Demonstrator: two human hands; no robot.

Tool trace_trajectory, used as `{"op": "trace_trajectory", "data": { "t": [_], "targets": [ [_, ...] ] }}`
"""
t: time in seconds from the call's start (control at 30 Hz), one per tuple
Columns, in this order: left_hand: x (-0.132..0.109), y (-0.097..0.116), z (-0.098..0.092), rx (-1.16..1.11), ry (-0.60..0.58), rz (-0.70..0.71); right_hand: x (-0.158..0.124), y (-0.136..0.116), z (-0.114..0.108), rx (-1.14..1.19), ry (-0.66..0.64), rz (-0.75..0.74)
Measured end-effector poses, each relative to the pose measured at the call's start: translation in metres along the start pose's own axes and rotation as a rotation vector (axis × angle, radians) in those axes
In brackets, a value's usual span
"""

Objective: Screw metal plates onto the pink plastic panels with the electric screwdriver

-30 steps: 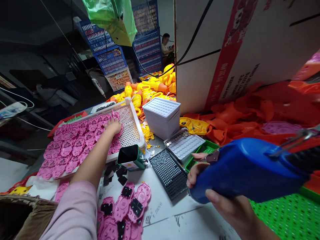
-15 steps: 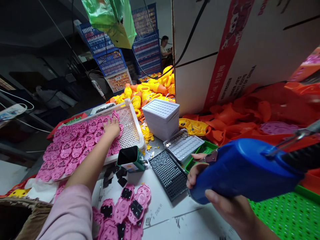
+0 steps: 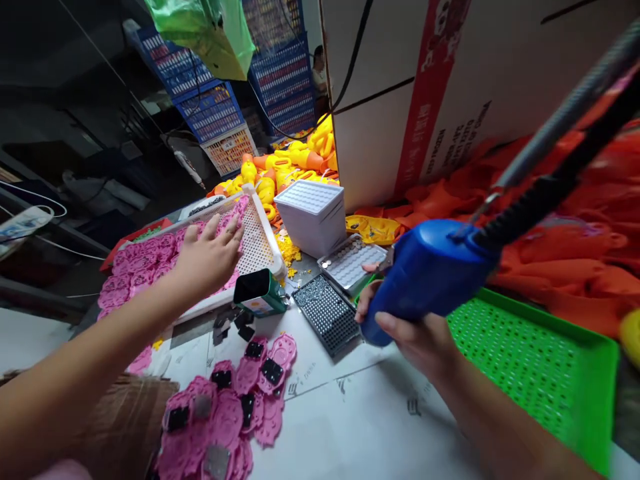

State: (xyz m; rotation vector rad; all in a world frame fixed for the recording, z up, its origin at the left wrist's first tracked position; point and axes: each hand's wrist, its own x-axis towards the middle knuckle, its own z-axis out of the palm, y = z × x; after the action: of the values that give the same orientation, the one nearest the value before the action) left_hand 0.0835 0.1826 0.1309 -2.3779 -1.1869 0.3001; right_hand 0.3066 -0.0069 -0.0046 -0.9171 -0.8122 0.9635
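The background at upper right is filled by a large white cardboard box with a red printed stripe (image 3: 370, 147). In front of it a flat white work surface (image 3: 345, 420) is spread with smaller things. At its far left a shallow white perforated plastic tray (image 3: 263, 240) is loaded with rows of flat pink plastic pieces (image 3: 137, 267), its far right part being left bare. A bright green perforated plastic tray (image 3: 520, 363) is placed at the right, below the right forearm's far side. A stack of white ridged plastic trays (image 3: 313, 230) is seen near the middle. The blue plastic-bodied tool (image 3: 420, 273), joined at its upper end to a grey coiled spring and a black cable, is gripped by the right hand (image 3: 427, 340), whose fingers are wrapped around its lower end. The left hand (image 3: 210, 257) is held over the loaded tray with its fingers spread; whether the pink pieces are touched cannot be told. Beside the tool, a black gridded tray (image 3: 333, 320) is partly covered with small grey bits. To its left a dark green box-shaped container (image 3: 263, 305) is stood, and small black square pieces (image 3: 244, 328) are scattered just below it.
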Motion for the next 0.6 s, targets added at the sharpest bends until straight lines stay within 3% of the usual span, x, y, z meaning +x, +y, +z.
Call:
{"op": "trace_trajectory", "data": {
  "t": [0.1, 0.2, 0.33, 0.5, 0.6],
  "targets": [
    [-0.046, 0.023, -0.009, -0.039, 0.088, 0.137, 0.004, -0.006, 0.003, 0.025, 0.036, -0.014],
    [-0.088, 0.043, -0.004, -0.136, 0.099, 0.264, 0.007, -0.014, 0.003, 0.049, 0.088, -0.028],
    [-0.138, 0.067, 0.016, -0.220, 0.023, 0.444, 0.011, -0.021, 0.000, 0.067, 0.146, -0.059],
    [-0.191, 0.103, 0.049, -0.150, 0.152, 0.685, 0.015, -0.023, -0.002, 0.088, 0.172, -0.172],
    [-0.207, 0.124, 0.065, -0.123, 0.111, 0.763, 0.015, -0.020, -0.001, 0.080, 0.144, -0.174]
  ]
}}
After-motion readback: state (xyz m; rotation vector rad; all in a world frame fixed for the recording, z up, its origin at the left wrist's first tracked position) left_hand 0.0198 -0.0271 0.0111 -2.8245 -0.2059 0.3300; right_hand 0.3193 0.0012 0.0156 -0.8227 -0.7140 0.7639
